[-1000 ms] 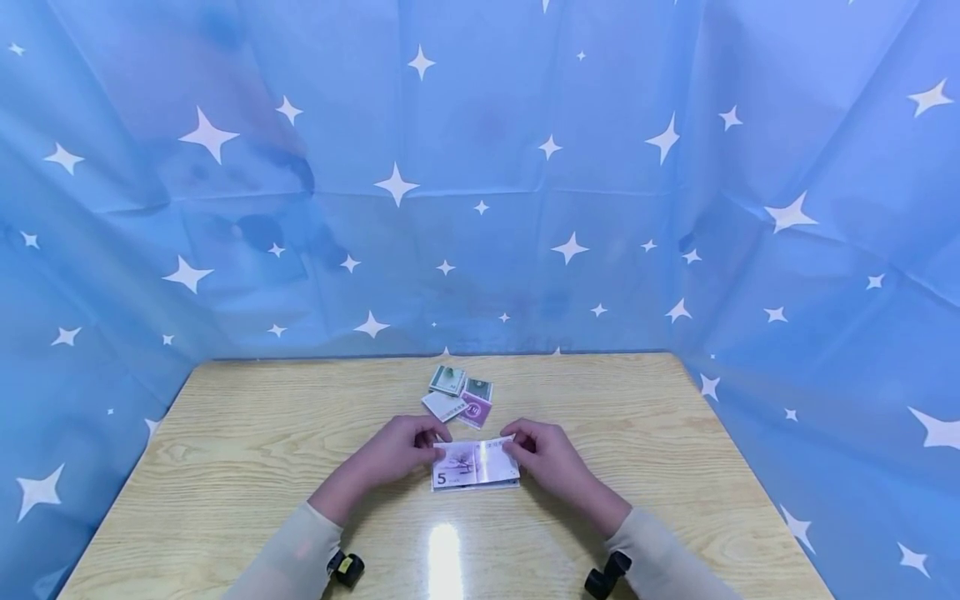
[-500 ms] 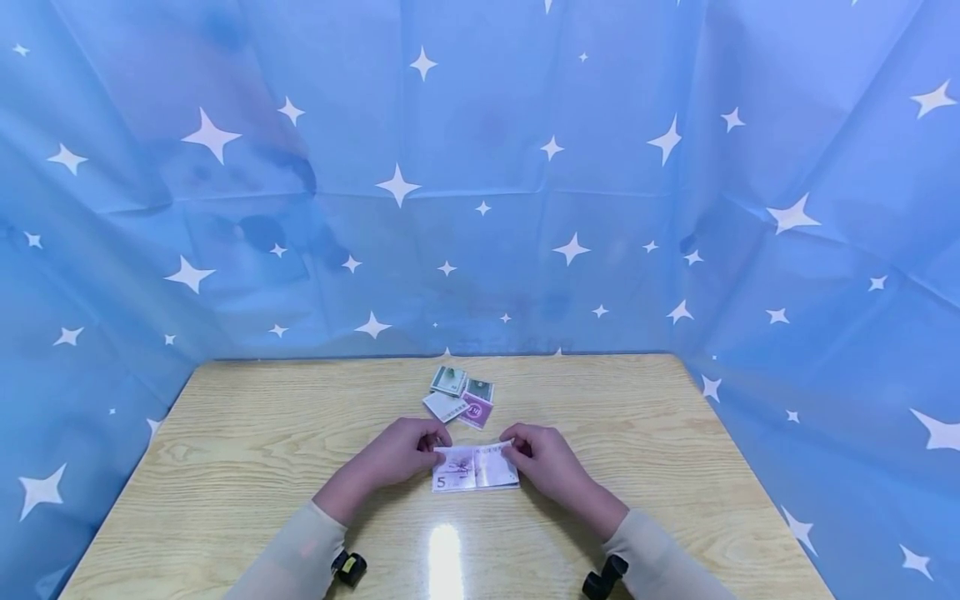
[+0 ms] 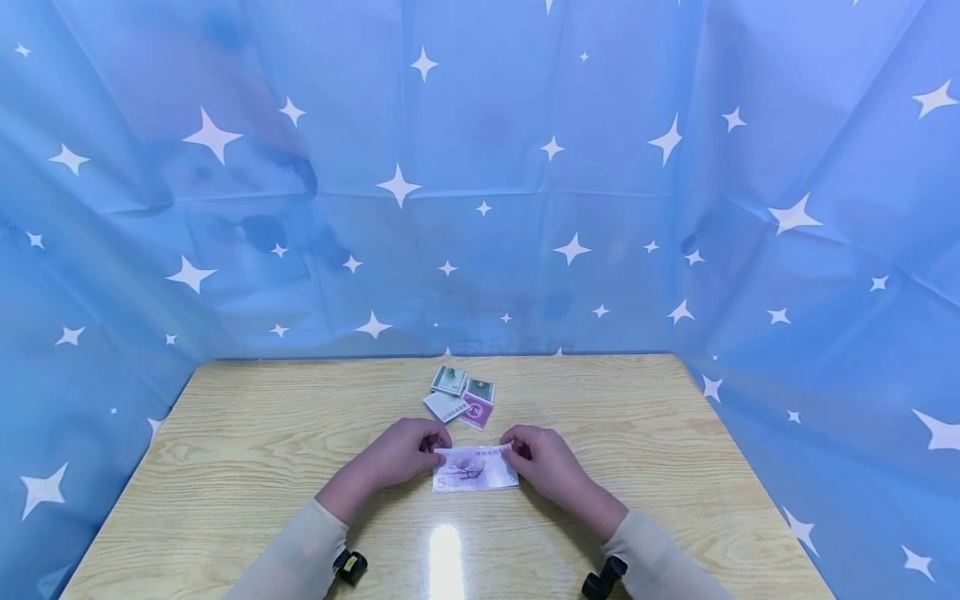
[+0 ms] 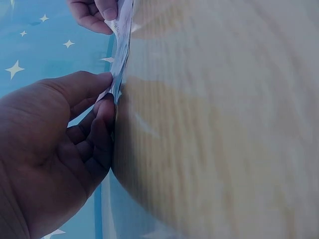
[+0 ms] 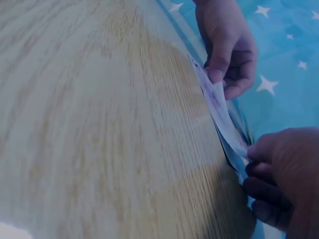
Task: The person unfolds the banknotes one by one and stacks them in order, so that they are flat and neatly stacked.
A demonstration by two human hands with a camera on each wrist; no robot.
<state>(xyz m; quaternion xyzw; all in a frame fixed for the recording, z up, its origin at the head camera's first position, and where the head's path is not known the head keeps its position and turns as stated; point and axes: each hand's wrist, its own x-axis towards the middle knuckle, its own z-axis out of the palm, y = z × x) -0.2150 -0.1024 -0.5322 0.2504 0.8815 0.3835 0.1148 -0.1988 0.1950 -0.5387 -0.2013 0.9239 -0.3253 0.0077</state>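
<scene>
We are observing a rectangular pale-purple paper banknote printed with a 5 (image 3: 474,469), which is spanning the gap between two bare hands over the middle of the light wood-grain table (image 3: 285,442). The left hand (image 3: 401,454) is pinching the note near its far left corner, thumb on the printed face, its grip narrow. The right hand (image 3: 547,458) is pinching near the far right corner in the same way, also narrow. In the right wrist view we are making out a darker bluish edge under the purple face (we cannot tell how many sheets the hands are holding, nor whether the near edge is touching the tabletop).

Just beyond the hands, four paper notes are lying close together, partly overlapping: a pale green-and-white rectangular note (image 3: 449,379) at far left, a dark green rectangular note (image 3: 481,388) at far right, a whitish rectangular note (image 3: 444,406) at near left and a magenta rectangular note (image 3: 477,412) at near right. Cream fabric sleeves (image 3: 288,554) are covering both forearms. A blue cloth backdrop with white four-pointed stars (image 3: 480,125) is hanging behind the table.
</scene>
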